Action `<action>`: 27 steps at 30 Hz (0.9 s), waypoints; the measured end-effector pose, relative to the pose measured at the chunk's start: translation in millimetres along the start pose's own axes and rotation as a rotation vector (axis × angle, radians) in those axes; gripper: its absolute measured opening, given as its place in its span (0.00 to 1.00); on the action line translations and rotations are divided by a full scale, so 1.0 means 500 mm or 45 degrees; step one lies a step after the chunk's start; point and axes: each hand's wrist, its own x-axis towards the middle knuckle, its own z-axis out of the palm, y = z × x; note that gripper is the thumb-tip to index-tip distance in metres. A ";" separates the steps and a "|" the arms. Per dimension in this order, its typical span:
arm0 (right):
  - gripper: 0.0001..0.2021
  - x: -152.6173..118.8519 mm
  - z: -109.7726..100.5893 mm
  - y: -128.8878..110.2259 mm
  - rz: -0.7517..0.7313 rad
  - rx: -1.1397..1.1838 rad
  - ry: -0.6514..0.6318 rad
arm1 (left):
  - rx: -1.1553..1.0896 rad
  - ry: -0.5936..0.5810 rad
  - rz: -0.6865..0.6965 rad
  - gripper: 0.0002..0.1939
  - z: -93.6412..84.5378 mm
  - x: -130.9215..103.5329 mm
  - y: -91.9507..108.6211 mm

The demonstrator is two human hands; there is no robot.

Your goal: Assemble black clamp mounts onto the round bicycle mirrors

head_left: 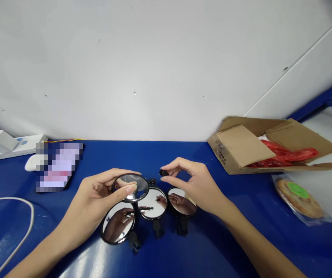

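My left hand (95, 199) grips a round black-rimmed mirror (139, 184), thumb on its face and fingers behind. A black fitting (152, 181) shows at that mirror's right edge; whether it is joined to it I cannot tell. Between thumb and fingertips, my right hand (196, 183) pinches a small black knob-like piece (162, 172), partly hidden. Three more round mirrors lie below on the table: a left one (115, 229), a middle one (150, 211) partly covered by the held mirror, and a right one (183, 205) under my right hand. Black clamp-like mounts (135, 242) sit at their lower edges.
An opened cardboard box (241, 144) with a red plastic bag (287, 152) stands at the right, a wrapped round pastry (299, 199) before it. A phone (60, 168), white case (33, 163), power strip (31, 143) and white cable (29, 224) occupy the left. A white wall (166, 69) rises behind the blue table (110, 152).
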 end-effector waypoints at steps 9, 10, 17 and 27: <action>0.11 -0.010 0.016 -0.036 0.141 0.372 -0.059 | 0.183 -0.025 0.152 0.13 -0.006 -0.003 -0.009; 0.10 -0.011 0.016 -0.038 0.138 0.335 -0.037 | 0.190 -0.034 0.161 0.12 -0.006 -0.004 -0.010; 0.14 -0.030 0.018 -0.043 0.360 0.456 -0.160 | 0.247 -0.023 0.212 0.11 -0.007 -0.004 -0.010; 0.06 -0.028 0.023 -0.040 -0.049 0.249 -0.049 | 0.367 -0.033 0.302 0.08 -0.013 -0.014 -0.002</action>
